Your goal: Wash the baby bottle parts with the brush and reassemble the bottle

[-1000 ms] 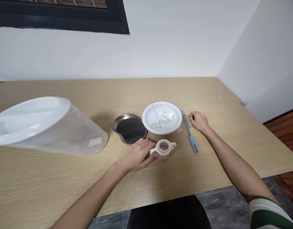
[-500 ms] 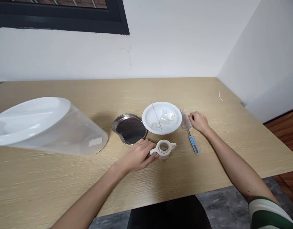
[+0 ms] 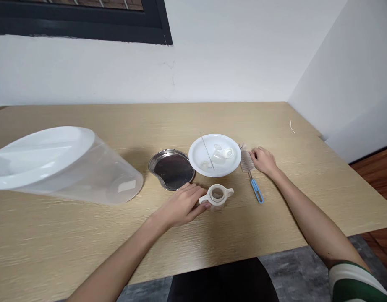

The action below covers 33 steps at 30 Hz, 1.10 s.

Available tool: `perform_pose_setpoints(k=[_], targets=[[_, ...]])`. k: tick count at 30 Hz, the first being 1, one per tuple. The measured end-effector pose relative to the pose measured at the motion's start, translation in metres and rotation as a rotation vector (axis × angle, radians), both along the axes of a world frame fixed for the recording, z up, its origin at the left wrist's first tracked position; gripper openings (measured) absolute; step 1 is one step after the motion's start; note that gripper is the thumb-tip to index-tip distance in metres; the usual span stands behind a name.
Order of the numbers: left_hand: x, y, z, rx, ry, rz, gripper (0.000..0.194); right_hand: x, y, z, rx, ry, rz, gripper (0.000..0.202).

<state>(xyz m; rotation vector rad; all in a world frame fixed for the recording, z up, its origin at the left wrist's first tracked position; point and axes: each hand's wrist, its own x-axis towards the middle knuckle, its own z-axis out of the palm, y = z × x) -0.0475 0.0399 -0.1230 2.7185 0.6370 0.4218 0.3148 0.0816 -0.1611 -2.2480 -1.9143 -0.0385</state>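
Note:
A small clear bottle with a cream two-handled collar [image 3: 216, 196] stands upright near the middle of the table. My left hand [image 3: 185, 204] has its fingers closed around the collar's left handle. Behind it is a white oval plate [image 3: 198, 161] bearing small clear and white parts and a thin wire brush. My right hand [image 3: 263, 160] rests on the table with curled fingers, beside the bristles of a bottle brush [image 3: 257, 191] with a blue handle. Whether those fingers pinch anything is hidden.
A steel kidney-shaped tray [image 3: 171, 168] lies left of the plate, touching or nearly touching it. A large translucent container with a white lid [image 3: 39, 155] fills the left side. A thin pale strip [image 3: 292, 126] lies at the back right. The table's front edge runs below my hands.

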Motion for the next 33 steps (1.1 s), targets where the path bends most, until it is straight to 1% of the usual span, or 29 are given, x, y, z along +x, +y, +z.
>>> perform_pose_setpoints(k=[19,28,33], targets=[[0.0003,-0.0020,0.0021,0.004,0.022,0.006,0.024,-0.0002,-0.0004,-0.0004,-0.008,-0.014,-0.005,0.038],[0.0000,-0.0023,0.0032,-0.012,0.063,0.013,0.027,0.0014,-0.0002,-0.0013,0.005,-0.015,0.017,0.037],[0.0009,-0.0032,0.0023,-0.009,0.046,0.002,0.028,0.0024,0.0004,-0.0021,0.004,-0.020,0.026,0.037]])
